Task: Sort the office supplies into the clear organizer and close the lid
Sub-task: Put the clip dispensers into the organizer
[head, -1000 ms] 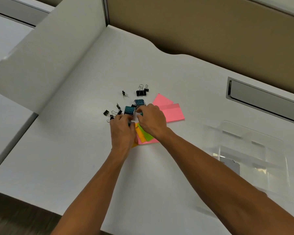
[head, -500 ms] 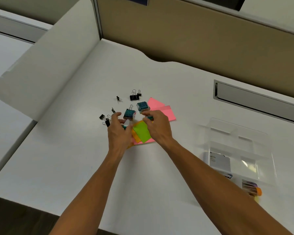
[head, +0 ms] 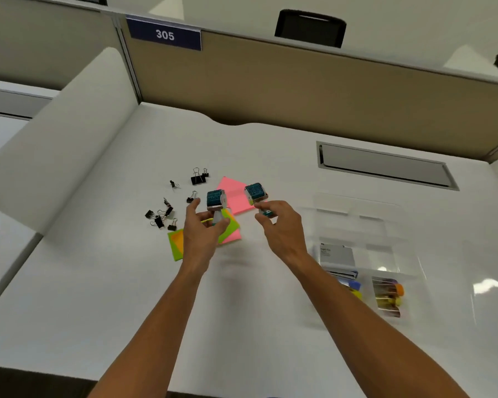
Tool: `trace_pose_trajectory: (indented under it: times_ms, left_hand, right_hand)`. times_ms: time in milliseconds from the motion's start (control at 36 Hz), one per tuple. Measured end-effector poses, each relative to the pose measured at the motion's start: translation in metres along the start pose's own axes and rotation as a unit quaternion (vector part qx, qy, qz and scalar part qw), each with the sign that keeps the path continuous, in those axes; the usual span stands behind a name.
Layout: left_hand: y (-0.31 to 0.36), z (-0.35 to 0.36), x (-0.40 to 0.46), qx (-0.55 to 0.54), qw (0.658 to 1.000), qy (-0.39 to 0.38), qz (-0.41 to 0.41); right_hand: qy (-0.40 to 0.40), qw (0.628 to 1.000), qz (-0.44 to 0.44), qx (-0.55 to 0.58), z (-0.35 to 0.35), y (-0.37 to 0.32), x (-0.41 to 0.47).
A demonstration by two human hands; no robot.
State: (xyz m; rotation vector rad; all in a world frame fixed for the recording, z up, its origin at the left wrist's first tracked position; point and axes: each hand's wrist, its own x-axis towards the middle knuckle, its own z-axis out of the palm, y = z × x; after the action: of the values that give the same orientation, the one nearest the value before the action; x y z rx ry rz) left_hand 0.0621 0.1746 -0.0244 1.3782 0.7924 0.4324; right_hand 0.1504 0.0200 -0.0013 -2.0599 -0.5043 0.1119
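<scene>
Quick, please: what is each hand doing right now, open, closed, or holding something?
Left hand: closed, holding a teal stamp by its handle.
Right hand: closed, holding the other teal stamp by its handle.

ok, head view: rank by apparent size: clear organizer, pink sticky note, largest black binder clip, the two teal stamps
1. clear organizer
2. pink sticky note
3. the two teal stamps, alike, not ranked apart
4. largest black binder clip, though farther from the camera

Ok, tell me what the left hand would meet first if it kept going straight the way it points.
Probably the pink sticky notes just beyond the stamp that the left hand holds; depth is unclear, so it might pass above them.
</scene>
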Motion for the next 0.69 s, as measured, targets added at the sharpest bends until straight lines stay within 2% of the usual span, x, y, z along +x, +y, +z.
trace_pose_trajectory:
  times_ms: [361,694]
  left_hand:
    - [0.017,0.058,-0.049,-0.043,0.992,-0.118,0.03]
    - [0.016,0.101,-0.078,-0.009,0.99,-0.122,0.068]
  right_hand:
    - [0.047,0.999,0.019,-0.017,-0.056,0.025,-0.032]
    - [0.077,0.996,0.044,0.001,-0.122,0.056,-0.049]
